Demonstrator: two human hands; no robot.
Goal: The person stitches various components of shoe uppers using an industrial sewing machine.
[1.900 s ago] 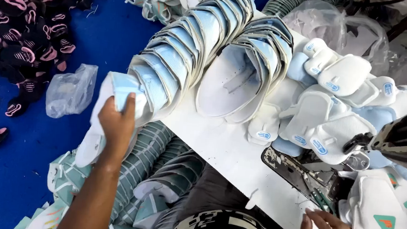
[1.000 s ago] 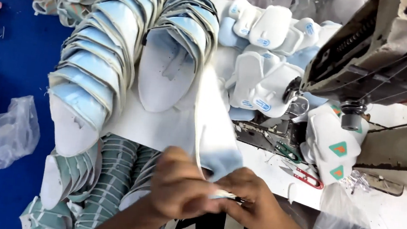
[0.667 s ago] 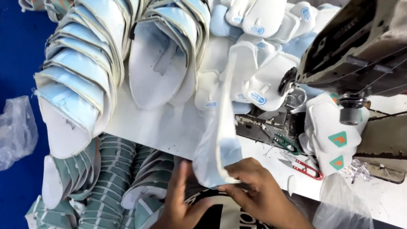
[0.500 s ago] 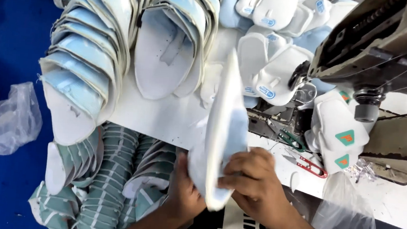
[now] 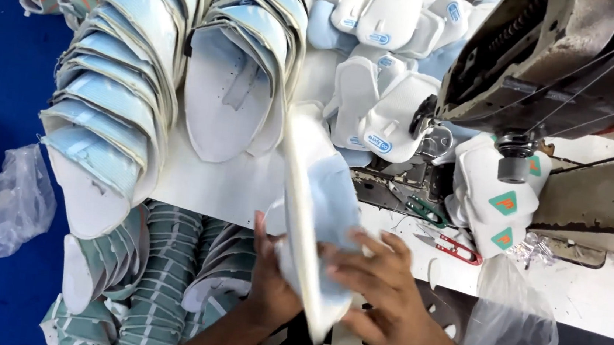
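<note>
Both of my hands hold one white and light-blue shoe upper piece (image 5: 315,210), turned on edge above the front of the white table (image 5: 202,185). My left hand (image 5: 271,288) grips it from the left side. My right hand (image 5: 378,290) presses on its right face with spread fingers. Behind it stand two long nested stacks of the same light-blue pieces (image 5: 130,83). The sewing machine (image 5: 568,62) is to the right, with its needle bar (image 5: 513,165) apart from the piece.
White padded tongue pieces (image 5: 381,90) lie heaped at the back, more with orange and teal patches (image 5: 500,204) under the machine. Red snips (image 5: 456,248) and green snips (image 5: 422,208) lie on the table. Striped green pieces (image 5: 157,278) pile below. Clear plastic bags (image 5: 5,198) sit at left and right.
My left hand took a piece from the left stack, brought it to the middle, and my right hand joined it. The piece has been turned up on edge.
</note>
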